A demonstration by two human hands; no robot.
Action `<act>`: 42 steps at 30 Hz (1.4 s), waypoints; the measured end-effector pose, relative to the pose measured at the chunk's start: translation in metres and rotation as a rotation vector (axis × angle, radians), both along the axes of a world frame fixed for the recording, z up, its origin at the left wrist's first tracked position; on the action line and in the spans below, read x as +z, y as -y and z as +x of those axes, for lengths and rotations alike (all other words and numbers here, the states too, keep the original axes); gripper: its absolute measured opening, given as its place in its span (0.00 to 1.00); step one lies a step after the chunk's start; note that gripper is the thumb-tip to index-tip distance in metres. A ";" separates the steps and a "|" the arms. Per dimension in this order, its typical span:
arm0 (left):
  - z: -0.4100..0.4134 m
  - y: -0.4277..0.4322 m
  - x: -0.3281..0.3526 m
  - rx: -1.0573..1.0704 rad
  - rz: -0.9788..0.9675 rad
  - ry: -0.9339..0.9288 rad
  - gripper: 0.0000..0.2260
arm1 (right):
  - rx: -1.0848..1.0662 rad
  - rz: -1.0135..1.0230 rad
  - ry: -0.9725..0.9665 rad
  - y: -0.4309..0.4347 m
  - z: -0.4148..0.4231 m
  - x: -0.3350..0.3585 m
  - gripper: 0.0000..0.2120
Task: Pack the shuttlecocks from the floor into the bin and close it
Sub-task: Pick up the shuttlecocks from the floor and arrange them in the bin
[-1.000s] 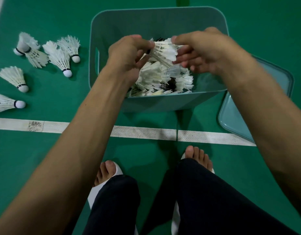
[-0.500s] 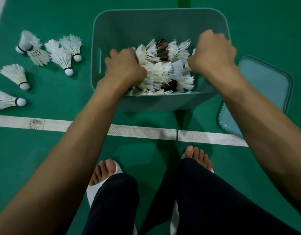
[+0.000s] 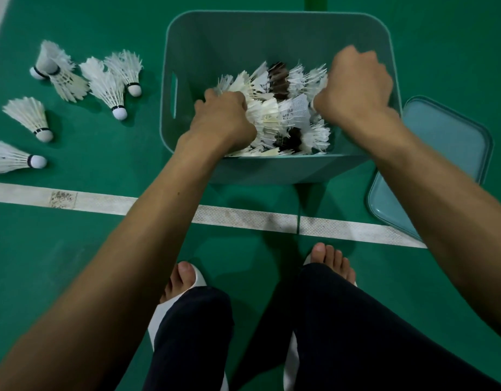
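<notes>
Teal plastic bin [image 3: 274, 32] at upper centre, lidless, heaped with white shuttlecocks [image 3: 283, 114]. Left hand [image 3: 225, 119] and right hand [image 3: 356, 83] knuckles-up, pressed into heap; fingers curled under, any grasp impossible to tell. More loose shuttlecocks [image 3: 108, 83] on green floor [image 3: 83, 249], upper left. Lid [image 3: 452, 142] flat at right, beside bin.

Both fists [image 3: 225, 118] [image 3: 356, 83] in the shuttlecock pile [image 3: 277, 108] inside the bin [image 3: 272, 26].

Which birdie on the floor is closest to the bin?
The shuttlecock at the right end of the top row, its cork pointing down toward the white line. The other four lie farther left of the bin.
</notes>
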State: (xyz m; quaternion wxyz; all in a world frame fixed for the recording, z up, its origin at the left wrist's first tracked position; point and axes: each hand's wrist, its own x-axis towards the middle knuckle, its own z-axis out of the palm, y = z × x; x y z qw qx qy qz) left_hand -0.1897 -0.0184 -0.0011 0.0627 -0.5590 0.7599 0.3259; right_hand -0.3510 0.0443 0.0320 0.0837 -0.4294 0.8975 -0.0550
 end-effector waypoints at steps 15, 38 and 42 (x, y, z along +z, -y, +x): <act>0.000 0.003 -0.006 -0.036 -0.055 0.000 0.23 | -0.357 0.115 0.741 0.019 -0.017 -0.028 0.05; 0.028 0.011 0.020 -0.193 -0.294 -0.202 0.19 | 0.069 -0.286 0.168 0.015 0.016 0.017 0.24; 0.054 0.009 0.043 -0.137 -0.467 -0.314 0.15 | 0.244 -0.346 0.227 0.025 0.070 0.034 0.20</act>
